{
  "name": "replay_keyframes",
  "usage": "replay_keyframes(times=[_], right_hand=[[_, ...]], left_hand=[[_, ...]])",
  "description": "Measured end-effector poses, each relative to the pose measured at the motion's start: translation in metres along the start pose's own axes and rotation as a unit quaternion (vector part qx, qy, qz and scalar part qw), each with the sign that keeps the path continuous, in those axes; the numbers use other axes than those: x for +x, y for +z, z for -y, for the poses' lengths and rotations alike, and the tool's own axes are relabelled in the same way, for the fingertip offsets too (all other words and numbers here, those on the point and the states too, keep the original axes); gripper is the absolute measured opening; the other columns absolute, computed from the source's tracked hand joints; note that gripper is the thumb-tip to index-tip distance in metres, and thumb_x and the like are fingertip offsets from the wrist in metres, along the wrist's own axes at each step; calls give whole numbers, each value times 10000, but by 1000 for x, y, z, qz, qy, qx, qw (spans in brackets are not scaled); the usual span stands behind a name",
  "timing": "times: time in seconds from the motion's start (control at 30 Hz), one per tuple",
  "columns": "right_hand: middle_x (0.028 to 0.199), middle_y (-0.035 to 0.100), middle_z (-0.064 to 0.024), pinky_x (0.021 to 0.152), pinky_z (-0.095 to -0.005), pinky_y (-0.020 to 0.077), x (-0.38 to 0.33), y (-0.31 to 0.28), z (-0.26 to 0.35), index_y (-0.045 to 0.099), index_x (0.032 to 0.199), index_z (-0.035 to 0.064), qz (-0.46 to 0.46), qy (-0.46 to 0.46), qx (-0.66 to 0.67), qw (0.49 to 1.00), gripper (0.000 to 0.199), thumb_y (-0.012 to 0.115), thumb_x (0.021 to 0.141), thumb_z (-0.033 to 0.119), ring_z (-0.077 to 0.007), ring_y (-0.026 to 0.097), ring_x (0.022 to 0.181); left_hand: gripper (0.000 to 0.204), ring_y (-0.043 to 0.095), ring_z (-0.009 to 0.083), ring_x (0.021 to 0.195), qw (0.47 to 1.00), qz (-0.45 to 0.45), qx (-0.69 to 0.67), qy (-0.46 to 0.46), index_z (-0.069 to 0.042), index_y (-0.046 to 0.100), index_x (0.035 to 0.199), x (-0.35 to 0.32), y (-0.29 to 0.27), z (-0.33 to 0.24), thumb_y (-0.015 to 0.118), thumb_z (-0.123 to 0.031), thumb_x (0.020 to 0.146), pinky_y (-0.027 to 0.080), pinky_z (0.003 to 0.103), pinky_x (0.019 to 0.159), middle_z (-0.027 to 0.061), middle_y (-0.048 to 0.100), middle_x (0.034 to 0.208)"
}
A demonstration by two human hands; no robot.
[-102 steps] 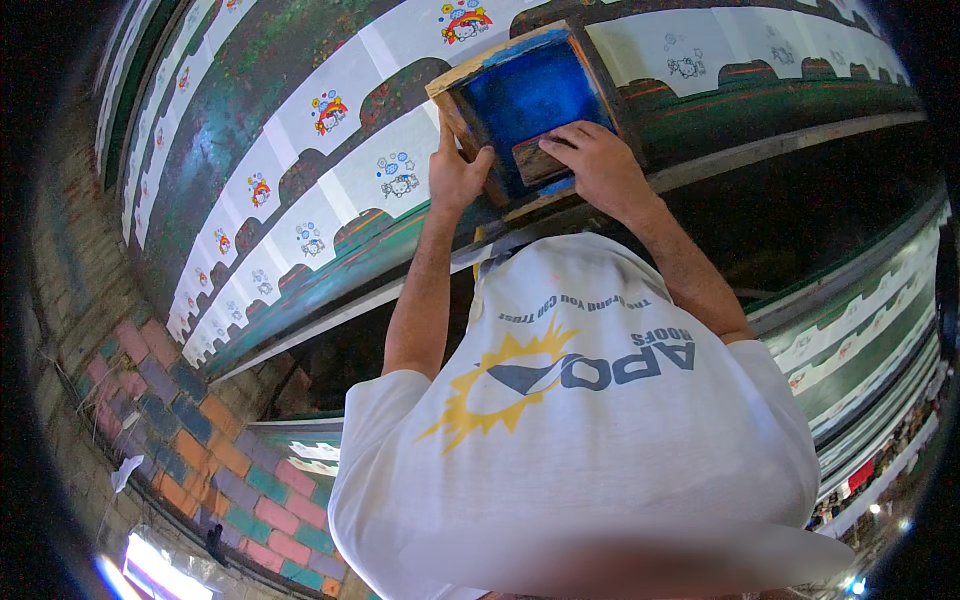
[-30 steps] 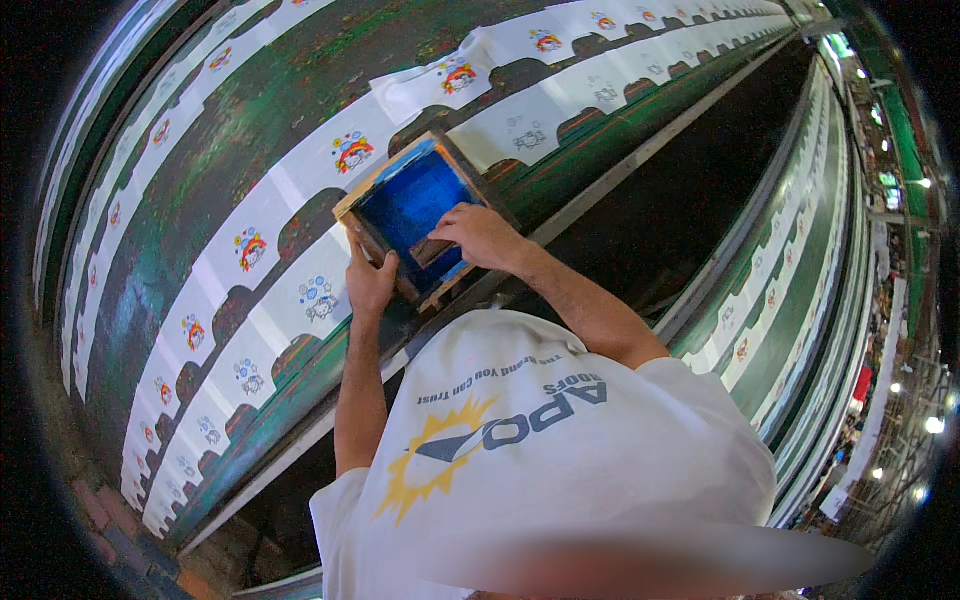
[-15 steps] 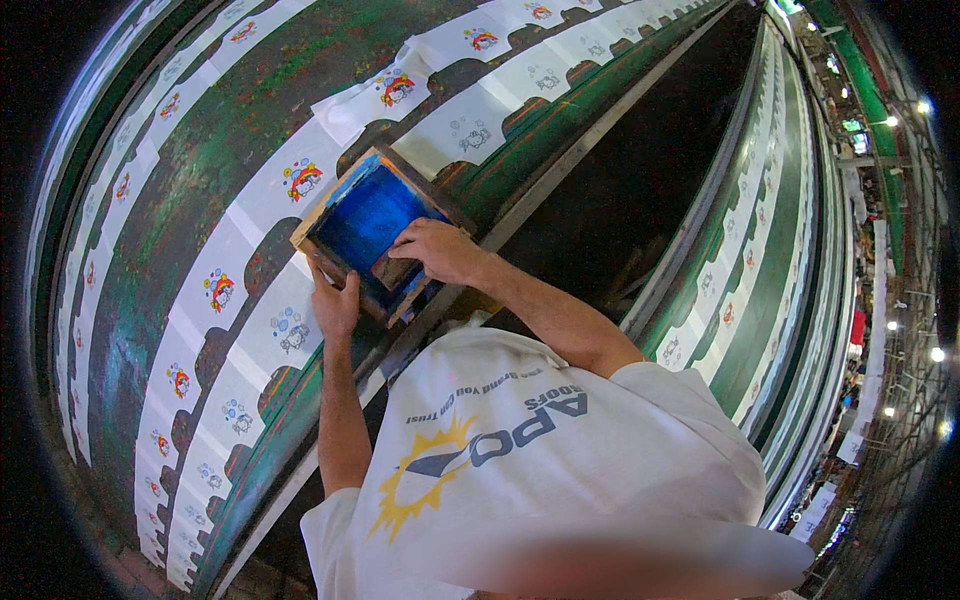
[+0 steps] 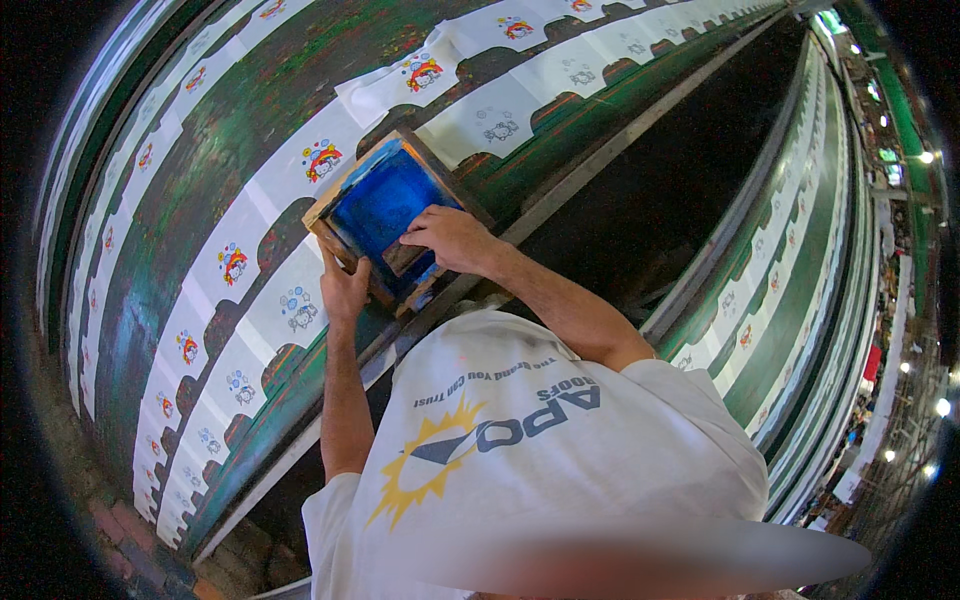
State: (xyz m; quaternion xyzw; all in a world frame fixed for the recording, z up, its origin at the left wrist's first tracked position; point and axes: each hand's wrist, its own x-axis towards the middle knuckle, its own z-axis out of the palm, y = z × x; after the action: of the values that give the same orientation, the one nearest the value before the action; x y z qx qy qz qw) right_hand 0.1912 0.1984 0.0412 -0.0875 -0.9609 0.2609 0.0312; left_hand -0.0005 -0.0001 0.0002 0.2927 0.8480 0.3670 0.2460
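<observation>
A wooden screen-printing frame (image 4: 322, 210) with blue ink across its mesh (image 4: 385, 200) lies on a strip of white fabric pieces. My left hand (image 4: 346, 290) is closed around the frame's near left corner, thumb on top. Inside the frame, toward its near right side, my right hand (image 4: 455, 240) grips a brownish squeegee (image 4: 406, 262) by its upper edge. The squeegee's lower edge, where it meets the mesh, is hard to make out. On the strip just left of the frame, a fabric piece bears a grey and blue cartoon print (image 4: 298, 308).
The long green table (image 4: 215, 180) carries rows of white fabric pieces with scalloped edges, some with coloured prints (image 4: 321, 160). A metal rail (image 4: 600, 165) runs along its near edge. Across a dark gap (image 4: 660, 180) stands another printed table (image 4: 745, 330).
The whole view has shifted, with table and frame appearing a little farther right and up. Both hands keep their grips, and the squeegee stays at nearly the same place in the frame.
</observation>
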Motion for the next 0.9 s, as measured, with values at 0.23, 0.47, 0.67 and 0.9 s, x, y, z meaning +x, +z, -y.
replay_keyframes(times=[0.23,0.47,0.67,0.9], right_hand=[[1287,738,-59,1078,-434,547,-23,-47,-57,778,1304,145,-24,-22,-19,999,486,709,843,8,-289,656,1233],[1285,740,-57,1081,-426,549,-62,-105,-163,788,1290,133,-44,5,-1,999,504,697,820,-24,-298,662,1213],[1282,725,-80,1083,-428,551,-69,-123,-212,769,1309,130,-26,-15,-20,999,541,782,776,35,-307,656,1224],[1285,716,-93,1107,-444,527,-69,-127,-216,753,1317,96,-3,-11,-5,1000,503,720,824,0,-314,641,1241]], left_hand=[[1062,804,414,788,995,-53,71,53,-3,178,1716,13,50,-52,818,-255,907,645,486,683,259,793,896],[1140,799,410,763,996,-53,67,35,12,157,1716,56,146,-136,855,-273,862,643,471,669,251,782,847],[975,806,359,926,997,2,-51,-64,-10,313,1679,75,180,-173,835,-245,890,631,464,824,239,803,1060],[1037,727,244,558,1000,-14,-16,-19,-69,209,1731,86,191,-162,823,-204,906,596,400,515,182,788,847]])
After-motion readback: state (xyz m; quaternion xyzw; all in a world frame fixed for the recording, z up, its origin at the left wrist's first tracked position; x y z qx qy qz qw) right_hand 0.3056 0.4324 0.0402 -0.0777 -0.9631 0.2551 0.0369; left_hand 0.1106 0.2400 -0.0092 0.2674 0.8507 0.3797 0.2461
